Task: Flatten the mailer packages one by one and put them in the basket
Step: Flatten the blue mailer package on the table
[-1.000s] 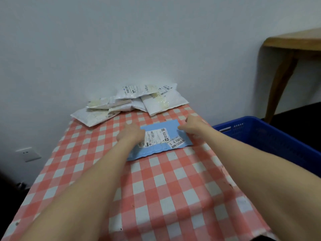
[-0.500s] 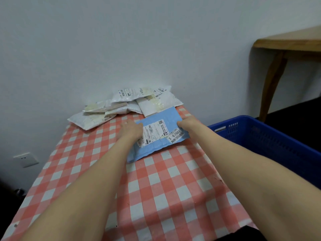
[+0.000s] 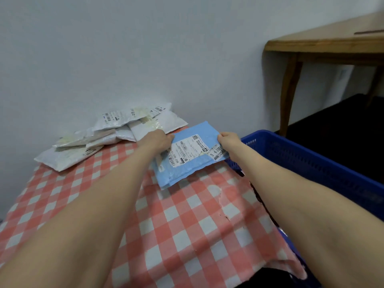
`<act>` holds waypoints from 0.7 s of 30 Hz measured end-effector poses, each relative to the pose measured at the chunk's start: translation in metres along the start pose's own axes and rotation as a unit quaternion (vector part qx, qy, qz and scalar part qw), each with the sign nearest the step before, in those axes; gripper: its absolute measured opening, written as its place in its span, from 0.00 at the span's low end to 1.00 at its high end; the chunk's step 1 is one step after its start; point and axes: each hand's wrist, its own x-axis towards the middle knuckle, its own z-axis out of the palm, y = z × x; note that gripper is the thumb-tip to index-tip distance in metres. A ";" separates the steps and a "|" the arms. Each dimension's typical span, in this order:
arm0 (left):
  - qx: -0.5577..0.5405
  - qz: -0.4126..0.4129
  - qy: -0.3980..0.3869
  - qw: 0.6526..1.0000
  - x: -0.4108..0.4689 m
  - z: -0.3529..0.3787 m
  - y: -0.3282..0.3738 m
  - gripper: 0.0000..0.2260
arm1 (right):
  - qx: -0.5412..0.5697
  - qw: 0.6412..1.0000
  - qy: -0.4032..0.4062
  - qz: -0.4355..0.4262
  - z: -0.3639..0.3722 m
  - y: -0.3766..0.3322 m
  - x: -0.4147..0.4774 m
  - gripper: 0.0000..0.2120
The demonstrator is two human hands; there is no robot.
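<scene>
both hands, left hand [image 3: 156,140] and right hand [image 3: 228,142], pinch the light, floppy blue mailer [image 3: 187,154] by its far side edges.

Blue bubble mailer [image 3: 182,172], white shipping labels [image 3: 187,150] up, held tilted at the left rim of the blue plastic basket [image 3: 311,163]; white mailers [image 3: 133,121] heaped farther left of the basket.

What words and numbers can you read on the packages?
"5 -6-2": the start of the big number on the small sticker of the blue mailer. The last digits are unclear.
"S02": the start of a code on the blue mailer's white label. The rest is blurred.
Fine print and barcodes on that label: too small to read.
Labels on the white mailers: too small to read.
</scene>
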 end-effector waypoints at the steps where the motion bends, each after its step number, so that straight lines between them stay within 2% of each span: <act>1: -0.016 0.005 0.003 1.000 0.003 0.002 0.008 0.17 | 0.012 1.000 0.011 0.007 -0.008 0.004 0.002 0.14; 4: -0.060 0.017 0.025 0.998 0.010 0.005 0.035 0.15 | 0.046 0.998 0.051 0.017 -0.031 0.015 0.007 0.16; 7: -0.065 0.021 0.042 0.997 0.016 0.008 0.066 0.10 | 0.088 0.992 0.084 0.031 -0.053 0.023 0.012 0.09; 10: -0.061 0.034 0.049 0.996 0.026 0.011 0.096 0.16 | 0.134 0.982 0.114 0.074 -0.075 0.034 0.019 0.28; 11: -0.056 0.042 0.044 0.997 0.029 0.013 0.105 0.18 | 0.155 0.977 0.118 0.092 -0.082 0.039 0.020 0.30; 16: -0.016 0.100 0.034 0.994 0.040 0.032 0.149 0.17 | 0.226 0.960 0.074 0.149 -0.104 0.065 0.025 0.32; 18: -0.031 0.092 0.028 0.995 0.045 0.047 0.168 0.15 | 0.256 0.952 0.058 0.160 -0.109 0.075 0.026 0.31; 21: -0.053 0.085 0.019 0.995 0.050 0.070 0.192 0.16 | 0.307 0.933 0.062 0.179 -0.114 0.088 0.029 0.23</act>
